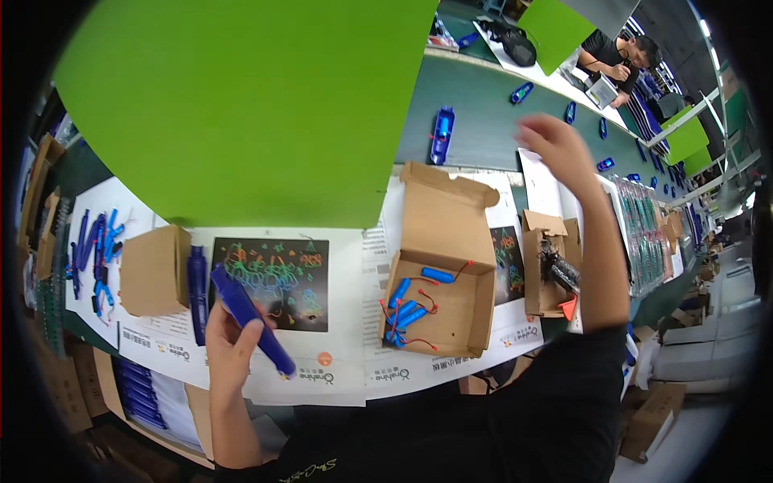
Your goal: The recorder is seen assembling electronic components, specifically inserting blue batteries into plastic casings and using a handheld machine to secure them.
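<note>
My left hand (233, 342) is closed around a long dark blue plastic casing (251, 318), holding it tilted above a printed sheet with a dark colourful picture (302, 278). A second blue casing (197, 294) lies beside it, against a closed cardboard box (155, 272). Over the far green conveyor belt (483, 105) my right hand (555, 149) is stretched out; motion smears its fingers. On the belt, left of that hand, lies an open blue casing (442, 135) with a light blue cell inside. Several blue battery cells with red wires (408, 312) sit in an open cardboard box (471, 330).
A tall green panel (241, 113) blocks the far left. Right of the cell box stands a small carton (541, 274) with dark parts. Stacked clear trays (640, 233) are farther right. More blue casings (101, 241) lie at left. A person (616, 60) works across the belt.
</note>
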A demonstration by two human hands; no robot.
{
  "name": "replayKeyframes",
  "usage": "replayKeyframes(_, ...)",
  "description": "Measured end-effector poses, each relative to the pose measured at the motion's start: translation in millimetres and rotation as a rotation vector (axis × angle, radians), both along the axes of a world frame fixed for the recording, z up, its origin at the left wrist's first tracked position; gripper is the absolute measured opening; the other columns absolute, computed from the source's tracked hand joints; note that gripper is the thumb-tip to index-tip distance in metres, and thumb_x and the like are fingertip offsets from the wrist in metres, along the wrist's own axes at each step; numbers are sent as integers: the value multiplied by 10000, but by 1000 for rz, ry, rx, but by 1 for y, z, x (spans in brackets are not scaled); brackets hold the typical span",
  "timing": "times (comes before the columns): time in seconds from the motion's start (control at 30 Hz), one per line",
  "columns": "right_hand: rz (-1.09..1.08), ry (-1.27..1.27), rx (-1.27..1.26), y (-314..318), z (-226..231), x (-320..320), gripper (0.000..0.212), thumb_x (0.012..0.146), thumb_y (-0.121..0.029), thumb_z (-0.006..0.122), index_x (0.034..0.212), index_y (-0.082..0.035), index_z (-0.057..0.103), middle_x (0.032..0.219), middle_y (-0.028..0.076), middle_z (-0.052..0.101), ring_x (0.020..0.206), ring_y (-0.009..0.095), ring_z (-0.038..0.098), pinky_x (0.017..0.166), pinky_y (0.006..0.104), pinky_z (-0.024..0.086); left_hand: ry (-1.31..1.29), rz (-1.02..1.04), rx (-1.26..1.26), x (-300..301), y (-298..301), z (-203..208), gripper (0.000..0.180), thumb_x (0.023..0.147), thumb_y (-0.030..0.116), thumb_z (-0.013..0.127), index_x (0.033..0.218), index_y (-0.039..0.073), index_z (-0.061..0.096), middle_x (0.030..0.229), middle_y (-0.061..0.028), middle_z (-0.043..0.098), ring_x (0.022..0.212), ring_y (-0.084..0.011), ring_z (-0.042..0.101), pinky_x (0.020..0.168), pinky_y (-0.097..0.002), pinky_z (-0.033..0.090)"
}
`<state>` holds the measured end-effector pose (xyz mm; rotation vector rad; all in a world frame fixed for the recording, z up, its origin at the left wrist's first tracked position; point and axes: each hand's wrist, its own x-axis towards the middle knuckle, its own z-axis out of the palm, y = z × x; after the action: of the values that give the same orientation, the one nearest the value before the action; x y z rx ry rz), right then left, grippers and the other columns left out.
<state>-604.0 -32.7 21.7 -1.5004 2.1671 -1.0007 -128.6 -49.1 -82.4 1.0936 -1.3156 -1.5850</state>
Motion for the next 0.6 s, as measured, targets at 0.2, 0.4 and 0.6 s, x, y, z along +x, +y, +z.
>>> replayKeyframes(0.2, -716, 106, 422, 263, 22, 44, 457, 887, -354, 576, 587, -11, 541, 470, 29, 517, 410, 98, 516, 375, 229, 377, 493, -191, 623, -44, 37, -44, 564, 792, 113, 674, 1252, 30, 359, 715, -41, 447, 537, -127, 480, 454, -253, 399)
replayKeyframes(0.4, -867, -517, 314, 328, -67, 25, 423, 889, -438, 537, 904, -18, 586, 661, 30, 574, 435, 103, 549, 358, 218, 432, 488, -266, 624, -54, 36, -50, 351, 862, 141, 601, 1131, 40, 399, 711, -50, 452, 525, -138, 467, 458, -283, 408)
replayKeyframes(0.6, -896, -267, 155, 310, -75, 17, 224, 789, -184, 703, 776, -44, 528, 636, 10, 574, 519, 72, 548, 425, 209, 436, 571, -241, 598, -62, 39, -57, 274, 944, 236, 462, 1128, 43, 396, 721, -62, 461, 525, -148, 476, 451, -285, 407)
